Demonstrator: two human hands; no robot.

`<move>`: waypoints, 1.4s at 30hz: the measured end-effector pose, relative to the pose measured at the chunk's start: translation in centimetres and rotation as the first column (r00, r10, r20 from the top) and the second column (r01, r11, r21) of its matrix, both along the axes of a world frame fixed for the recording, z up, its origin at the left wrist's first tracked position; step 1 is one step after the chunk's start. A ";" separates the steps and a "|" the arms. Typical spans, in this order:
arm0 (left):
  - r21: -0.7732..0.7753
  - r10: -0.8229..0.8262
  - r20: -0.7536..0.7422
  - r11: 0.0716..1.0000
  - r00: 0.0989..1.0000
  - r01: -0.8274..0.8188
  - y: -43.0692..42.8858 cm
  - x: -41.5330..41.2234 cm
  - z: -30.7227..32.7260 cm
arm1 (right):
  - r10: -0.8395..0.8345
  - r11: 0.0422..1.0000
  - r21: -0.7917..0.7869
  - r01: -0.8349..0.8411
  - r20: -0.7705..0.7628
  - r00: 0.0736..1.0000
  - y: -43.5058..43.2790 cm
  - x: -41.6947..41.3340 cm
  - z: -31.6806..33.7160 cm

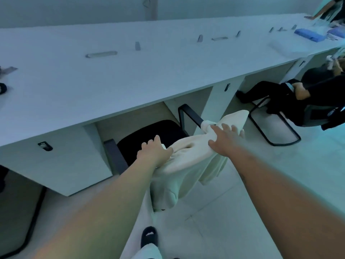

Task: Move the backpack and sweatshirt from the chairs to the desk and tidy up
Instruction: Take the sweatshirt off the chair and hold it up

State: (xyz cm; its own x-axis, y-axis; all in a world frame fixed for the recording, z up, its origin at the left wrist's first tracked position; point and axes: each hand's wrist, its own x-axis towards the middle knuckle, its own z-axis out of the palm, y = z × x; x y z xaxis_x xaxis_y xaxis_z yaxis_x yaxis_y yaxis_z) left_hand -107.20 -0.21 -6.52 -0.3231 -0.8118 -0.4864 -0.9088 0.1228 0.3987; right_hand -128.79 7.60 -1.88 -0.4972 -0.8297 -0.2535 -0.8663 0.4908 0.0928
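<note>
As hands (155, 152) (225, 138) grip it, sweatshirt (188, 165) drapes chair (149, 130)

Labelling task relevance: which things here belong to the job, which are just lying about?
Job: sweatshirt, gripped by left hand and right hand; black chair it hangs on; desk.
Lying about: blue folded item, metal brackets, seated person far right.
</note>
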 end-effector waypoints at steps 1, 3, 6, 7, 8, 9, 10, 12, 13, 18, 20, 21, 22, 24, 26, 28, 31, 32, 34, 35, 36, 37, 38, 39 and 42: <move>0.034 0.021 -0.002 0.999 1.000 -0.020 -0.1 -0.5 -0.4 | 0.008 1.000 0.019 -0.008 -0.006 1.000 -0.6 -0.6 -0.4; 0.077 0.039 0.013 0.996 0.999 -0.040 -0.7 -1.5 -1.4 | 0.022 0.998 0.053 -0.021 -0.012 1.000 -2.0 -1.8 -1.1; 0.135 0.064 0.064 0.988 0.996 -0.072 -2.1 -2.6 -2.3 | 0.043 0.990 0.137 -0.040 -0.022 0.999 -4.0 -3.4 -2.1; 0.164 0.078 0.081 0.982 0.994 -0.091 -2.5 -2.8 -2.6 | 0.053 0.984 0.170 -0.048 -0.023 0.998 -4.6 -3.9 -2.5; 0.197 0.088 0.100 0.975 0.991 -0.107 -2.9 -3.2 -2.9 | 0.066 0.979 0.196 -0.060 -0.022 0.998 -5.3 -4.4 -2.7; 0.232 0.086 0.113 0.966 0.990 -0.111 -2.9 -3.5 -3.2 | 0.080 0.974 0.212 -0.074 -0.021 0.997 -5.9 -4.8 -3.0; 0.261 0.079 0.112 0.959 0.991 -0.106 -3.0 -3.9 -3.5 | 0.099 0.970 0.225 -0.093 -0.018 0.995 -6.5 -5.2 -3.3; 0.292 0.066 0.105 0.952 0.992 -0.094 -3.0 -4.5 -4.1 | 0.130 0.958 0.256 -0.127 0.006 0.992 -7.3 -5.6 -3.8; 0.299 0.074 0.108 0.948 0.991 -0.104 -3.0 -4.6 -4.3 | 0.140 0.949 0.282 -0.140 0.020 0.990 -7.6 -5.8 -4.2; 0.326 0.139 0.115 0.930 0.984 -0.170 -3.6 -5.2 -4.8 | 0.193 0.891 0.403 -0.208 0.077 0.978 -10.9 -7.8 -6.0; 0.317 0.157 0.141 0.928 0.977 -0.195 -3.7 -5.2 -4.9 | 0.231 0.838 0.481 -0.259 0.118 0.966 -12.3 -8.6 -6.7; 0.323 0.192 0.171 0.916 0.967 -0.239 -3.6 -5.0 -5.2 | 0.243 0.798 0.531 -0.285 0.151 0.958 -12.8 -9.0 -7.0; 0.335 0.235 0.189 0.897 0.954 -0.287 -3.6 -4.8 -5.3 | 0.259 0.755 0.573 -0.319 0.186 0.948 -13.4 -9.3 -7.2; 0.350 0.312 0.181 0.866 0.933 -0.357 -3.6 -4.5 -5.4 | 0.330 0.670 0.617 -0.414 0.252 0.910 -14.5 -9.8 -7.5; 0.314 0.368 0.154 0.861 0.917 -0.399 -3.6 -4.1 -5.3 | 0.418 0.608 0.602 -0.518 0.312 0.853 -15.2 -10.0 -7.5; 0.250 0.445 0.108 0.853 0.889 -0.458 -3.7 -3.6 -5.0 | 0.456 0.585 0.546 -0.599 0.389 0.800 -15.5 -9.9 -7.5; 0.152 0.544 0.056 0.824 0.837 -0.546 -3.3 -3.0 -4.7 | 0.462 0.602 0.445 -0.663 0.483 0.744 -15.7 -10.3 -8.5; 0.124 0.574 0.034 0.810 0.818 -0.574 -3.0 -2.9 -4.6 | 0.465 0.612 0.418 -0.671 0.496 0.733 -15.8 -10.4 -8.8; 0.084 0.604 0.017 0.793 0.797 -0.603 -2.6 -2.7 -4.3 | 0.455 0.659 0.353 -0.664 0.515 0.726 -15.7 -10.7 -9.4; 0.071 0.607 0.025 0.791 0.794 -0.607 -2.4 -2.5 -4.1 | 0.456 0.685 0.312 -0.658 0.521 0.722 -15.8 -10.8 -9.6; 0.060 0.610 0.029 0.790 0.792 -0.610 -2.1 -2.4 -3.8 | 0.460 0.706 0.269 -0.656 0.530 0.712 -15.7 -10.8 -9.6; 0.057 0.615 0.026 0.786 0.788 -0.616 -1.9 -2.1 -3.6 | 0.458 0.725 0.234 -0.648 0.539 0.707 -15.7 -10.8 -9.4; 0.054 0.625 0.018 0.779 0.780 -0.625 -1.7 -1.8 -3.2 | 0.455 0.744 0.201 -0.638 0.546 0.703 -15.7 -10.8 -9.2; 0.055 0.638 0.011 0.768 0.770 -0.638 -1.6 -1.4 -3.0 | 0.456 0.761 0.165 -0.627 0.551 0.699 -15.8 -10.8 -9.0; 0.026 0.658 -0.016 0.753 0.753 -0.658 -0.9 -0.6 -1.2 | 0.472 0.807 0.036 -0.590 0.561 0.679 -15.8 -11.4 -7.9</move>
State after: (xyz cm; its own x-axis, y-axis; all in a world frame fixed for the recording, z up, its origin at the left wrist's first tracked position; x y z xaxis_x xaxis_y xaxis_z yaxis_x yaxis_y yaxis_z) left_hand -107.84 -1.10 -7.74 0.2765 -0.8192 -0.5025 -0.7531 -0.5095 0.4162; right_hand -140.22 -8.24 -9.77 0.2623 -0.8140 -0.5183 -0.9187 -0.0464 -0.3922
